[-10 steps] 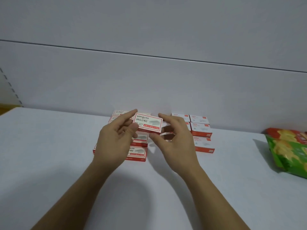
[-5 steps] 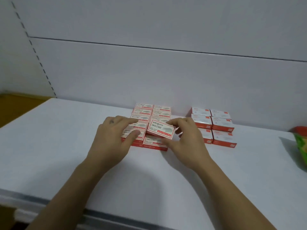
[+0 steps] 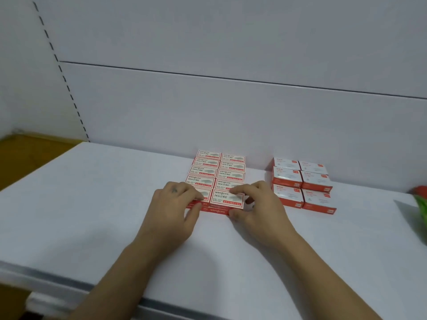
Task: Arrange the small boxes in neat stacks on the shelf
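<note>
White shelf [image 3: 92, 204] is carrying everything, with a pale panelled wall behind it.

Front-right box [image 3: 227, 199] is sitting on top at the near end of the left block of boxes [image 3: 218, 172], which is lying two columns wide and running back toward the wall. Red-and-white lids are facing up, print reading "24/6".

Right hand [image 3: 256, 211] is pinching that front-right box: fingertips are lying on its lid, thumb is pressing the red near face below. Grip is narrow, closed on the box.

Left hand [image 3: 172, 211] is resting on the front-left box [image 3: 203, 197] beside it, fingers lying flat over the lid, thumb touching the near red edge. Grip is loose; cannot tell whether it is actually clamping or just steadying.

Right block of boxes [image 3: 302, 185] is standing well apart to the right, two columns wide, stacked taller, red bands showing along the sides.

Green and red packet [image 3: 420, 204] is lying at the far right edge, mostly cut off.

Both forearms are reaching in over the shelf's front lip.
</note>
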### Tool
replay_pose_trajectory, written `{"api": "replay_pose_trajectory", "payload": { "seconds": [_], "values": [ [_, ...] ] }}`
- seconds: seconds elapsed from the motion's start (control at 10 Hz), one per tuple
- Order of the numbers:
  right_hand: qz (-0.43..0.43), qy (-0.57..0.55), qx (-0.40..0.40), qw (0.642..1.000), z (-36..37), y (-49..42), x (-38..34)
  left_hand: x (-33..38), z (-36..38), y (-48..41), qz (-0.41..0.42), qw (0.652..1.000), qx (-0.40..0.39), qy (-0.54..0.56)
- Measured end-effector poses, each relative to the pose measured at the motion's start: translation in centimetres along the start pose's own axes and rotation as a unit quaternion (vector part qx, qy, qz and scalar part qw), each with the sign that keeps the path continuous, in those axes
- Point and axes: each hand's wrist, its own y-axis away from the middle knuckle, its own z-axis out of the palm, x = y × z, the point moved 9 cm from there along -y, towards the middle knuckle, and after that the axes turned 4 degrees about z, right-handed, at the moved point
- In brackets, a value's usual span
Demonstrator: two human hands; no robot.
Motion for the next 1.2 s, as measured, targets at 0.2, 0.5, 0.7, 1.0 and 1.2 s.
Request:
{"api": "replay_pose_trajectory", "payload": {
  "seconds": [0.2, 0.5, 0.7, 1.0, 1.2],
  "values": [
    [-0.015, 0.030, 0.026, 0.999, 0.3, 0.2, -0.3, 0.8, -0.4, -0.4, 0.025, 0.999, 0.010, -0.024],
    [-0.038, 0.079, 0.049, 0.995, 0.5, 0.3, -0.9, 1.3, -0.2, -0.6, 0.004, 0.999, 0.001, -0.051],
    [-0.049, 0.092, 0.044, 0.994, 0.1, 0.8, -1.4, 2.0, -0.7, -0.9, 0.000, 0.998, -0.011, -0.063],
    [-0.023, 0.140, -0.068, 0.988, 1.3, 2.4, -0.9, 2.8, -1.2, -2.6, 0.038, 0.977, -0.183, -0.101],
    [-0.016, 0.160, 0.010, 0.987, -3.8, 3.6, -3.1, 5.1, -4.2, -4.3, 0.094, 0.977, -0.153, -0.113]
  ]
}}
